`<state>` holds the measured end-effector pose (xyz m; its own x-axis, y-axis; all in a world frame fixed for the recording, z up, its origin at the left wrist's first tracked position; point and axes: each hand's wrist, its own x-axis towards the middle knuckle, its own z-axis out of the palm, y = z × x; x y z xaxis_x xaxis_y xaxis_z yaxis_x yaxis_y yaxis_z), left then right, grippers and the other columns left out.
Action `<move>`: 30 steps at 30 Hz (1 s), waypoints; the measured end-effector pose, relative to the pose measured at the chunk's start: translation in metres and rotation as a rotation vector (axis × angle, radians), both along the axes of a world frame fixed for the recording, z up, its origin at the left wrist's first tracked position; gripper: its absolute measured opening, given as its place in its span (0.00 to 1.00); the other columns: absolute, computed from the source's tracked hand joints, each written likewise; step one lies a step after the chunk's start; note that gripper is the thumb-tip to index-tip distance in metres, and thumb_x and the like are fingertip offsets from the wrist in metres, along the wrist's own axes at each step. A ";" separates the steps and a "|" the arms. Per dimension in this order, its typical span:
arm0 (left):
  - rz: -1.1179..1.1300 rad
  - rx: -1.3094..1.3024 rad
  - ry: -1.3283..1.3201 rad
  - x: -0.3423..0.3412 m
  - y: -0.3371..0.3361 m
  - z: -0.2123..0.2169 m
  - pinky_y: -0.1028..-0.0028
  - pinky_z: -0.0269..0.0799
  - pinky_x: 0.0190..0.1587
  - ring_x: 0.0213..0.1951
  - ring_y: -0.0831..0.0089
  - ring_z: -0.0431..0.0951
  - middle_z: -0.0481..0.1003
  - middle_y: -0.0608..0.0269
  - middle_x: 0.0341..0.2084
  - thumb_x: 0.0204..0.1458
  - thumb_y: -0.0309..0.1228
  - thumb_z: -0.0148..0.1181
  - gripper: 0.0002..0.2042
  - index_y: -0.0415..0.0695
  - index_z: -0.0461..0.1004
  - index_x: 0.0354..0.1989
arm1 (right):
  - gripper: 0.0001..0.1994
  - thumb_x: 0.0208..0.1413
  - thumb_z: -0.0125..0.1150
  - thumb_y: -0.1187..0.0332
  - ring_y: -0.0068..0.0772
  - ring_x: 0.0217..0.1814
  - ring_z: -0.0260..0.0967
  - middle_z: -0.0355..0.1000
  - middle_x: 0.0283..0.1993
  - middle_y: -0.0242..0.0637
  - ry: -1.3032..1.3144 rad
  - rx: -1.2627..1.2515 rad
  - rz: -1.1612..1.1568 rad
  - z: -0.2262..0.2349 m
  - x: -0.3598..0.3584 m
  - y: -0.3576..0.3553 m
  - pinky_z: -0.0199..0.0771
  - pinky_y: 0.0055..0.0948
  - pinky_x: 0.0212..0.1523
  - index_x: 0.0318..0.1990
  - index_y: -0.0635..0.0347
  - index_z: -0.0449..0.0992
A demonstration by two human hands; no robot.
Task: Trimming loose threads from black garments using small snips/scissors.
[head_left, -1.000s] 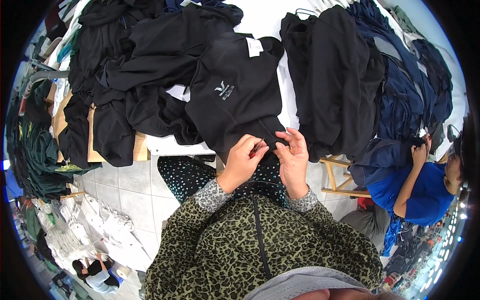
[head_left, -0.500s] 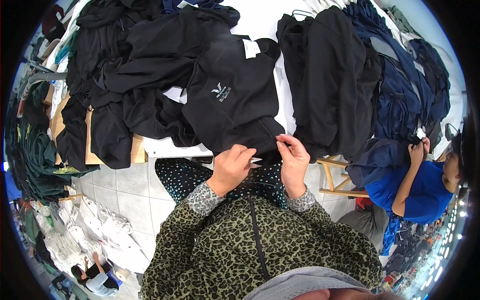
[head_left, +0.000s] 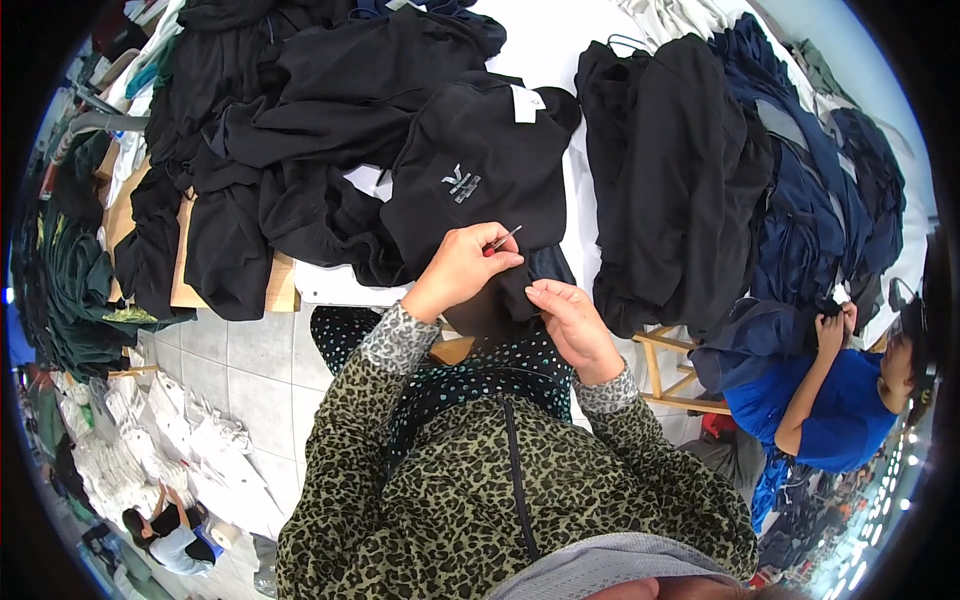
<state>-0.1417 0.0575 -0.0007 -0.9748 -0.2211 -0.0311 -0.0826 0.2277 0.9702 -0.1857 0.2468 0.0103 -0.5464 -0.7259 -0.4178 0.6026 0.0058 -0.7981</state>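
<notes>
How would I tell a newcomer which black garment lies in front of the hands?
Start at the white table across the top. At its near edge, between black fabric heaps, a black cloth garment stretches to the person's bare left hand and right hand. Unlike the heaps, it shows a white rectangular label at its far end and a small pale print.

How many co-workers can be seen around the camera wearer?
2: a co-worker in blue at the right, and another co-worker at the lower left, near white garments. More may be hidden.
</notes>
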 end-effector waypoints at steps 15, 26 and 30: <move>0.316 0.696 -0.265 0.053 0.026 0.011 0.86 0.52 0.17 0.16 0.89 0.60 0.67 0.76 0.16 0.55 0.39 0.57 0.13 0.42 0.74 0.26 | 0.08 0.58 0.55 0.68 0.14 0.32 0.63 0.72 0.35 0.26 -0.082 -0.100 -0.302 0.002 0.021 -0.023 0.62 0.17 0.34 0.42 0.61 0.74; 0.181 0.825 -0.176 0.041 0.016 0.017 0.88 0.50 0.16 0.16 0.91 0.59 0.65 0.78 0.17 0.50 0.30 0.63 0.07 0.45 0.70 0.28 | 0.04 0.57 0.57 0.71 0.08 0.24 0.57 0.67 0.26 0.19 0.115 0.022 -0.116 0.016 0.021 -0.025 0.56 0.12 0.26 0.38 0.60 0.73; 0.167 0.854 -0.155 0.037 0.021 0.021 0.87 0.50 0.16 0.16 0.90 0.59 0.65 0.77 0.18 0.50 0.28 0.63 0.07 0.45 0.68 0.29 | 0.07 0.57 0.57 0.71 0.06 0.25 0.54 0.65 0.25 0.17 0.169 0.047 -0.138 0.025 0.014 -0.027 0.54 0.13 0.26 0.28 0.60 0.74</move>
<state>-0.1051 0.0781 0.0200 -0.9031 -0.2010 -0.3794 -0.1945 -0.5963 0.7788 -0.1714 0.2200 0.0357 -0.7044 -0.6214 -0.3429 0.4576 -0.0283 -0.8887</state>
